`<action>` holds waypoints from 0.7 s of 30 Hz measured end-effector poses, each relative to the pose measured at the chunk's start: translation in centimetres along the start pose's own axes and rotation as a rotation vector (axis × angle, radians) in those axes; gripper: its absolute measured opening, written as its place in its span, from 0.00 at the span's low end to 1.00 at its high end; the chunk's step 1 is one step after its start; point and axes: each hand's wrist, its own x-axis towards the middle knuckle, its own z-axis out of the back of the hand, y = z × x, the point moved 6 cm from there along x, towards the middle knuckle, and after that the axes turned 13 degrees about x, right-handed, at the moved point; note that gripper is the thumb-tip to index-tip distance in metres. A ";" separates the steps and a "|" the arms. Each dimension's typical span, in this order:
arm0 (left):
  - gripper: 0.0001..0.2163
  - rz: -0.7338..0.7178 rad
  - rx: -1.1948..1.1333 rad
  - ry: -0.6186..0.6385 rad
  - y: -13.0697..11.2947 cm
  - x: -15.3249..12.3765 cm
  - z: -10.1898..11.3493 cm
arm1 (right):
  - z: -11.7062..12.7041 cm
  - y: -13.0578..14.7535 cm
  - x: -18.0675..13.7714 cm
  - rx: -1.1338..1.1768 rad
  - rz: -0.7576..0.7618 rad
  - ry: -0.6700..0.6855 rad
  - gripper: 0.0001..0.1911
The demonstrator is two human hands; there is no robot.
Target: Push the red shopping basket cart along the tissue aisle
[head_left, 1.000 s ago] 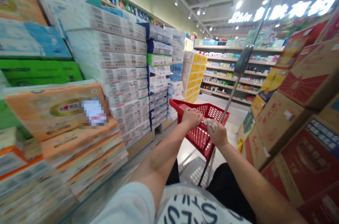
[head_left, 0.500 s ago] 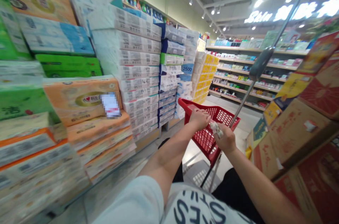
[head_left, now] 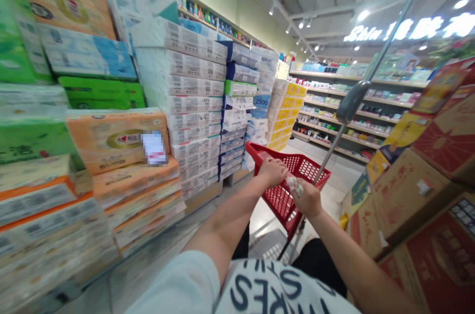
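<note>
A red plastic shopping cart (head_left: 282,205) with a perforated basket is in front of me. My left hand (head_left: 273,171) is closed over its red handle (head_left: 256,152). Beside it, my right hand (head_left: 308,199) is closed at the handle's right part, and its fingertips are partly hidden. A small crumpled whitish patterned piece (head_left: 295,186), of a kind I cannot make out, lies against the right thumb and fingers. From behind that hand a slim metal pole (head_left: 331,150) with a grey grip (head_left: 352,101) slants up to the right; its lower end is hidden.
Tall stacks of wrapped tissue packs (head_left: 195,106) line the left side, with orange packs (head_left: 122,141) nearest. Cardboard cartons (head_left: 408,195) are piled close on the right. Shelves of small boxed goods (head_left: 334,101) stand across the far end of the pale floor.
The cart and both hands appear slightly further left and lower in view. The pole and its grip have shifted left too. Both hands keep their hold.
</note>
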 end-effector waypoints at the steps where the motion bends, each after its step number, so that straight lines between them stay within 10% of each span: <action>1: 0.14 0.001 0.002 0.002 0.1 0.0 0.0 | -0.1 0.2 -0.3 0.009 0.051 -0.009 0.16; 6: 0.16 0.043 -0.003 0.022 0.3 0.0 -0.2 | 0.0 1.1 -1.8 0.091 0.118 -0.099 0.19; 14: 0.15 -0.029 0.000 0.026 -1.4 -0.3 0.8 | 1.1 -1.4 -1.1 0.154 -0.420 -0.054 0.16; 21: 0.15 -0.024 0.011 0.030 -0.8 -0.2 0.6 | 0.5 0.8 -2.7 0.049 0.032 -0.111 0.18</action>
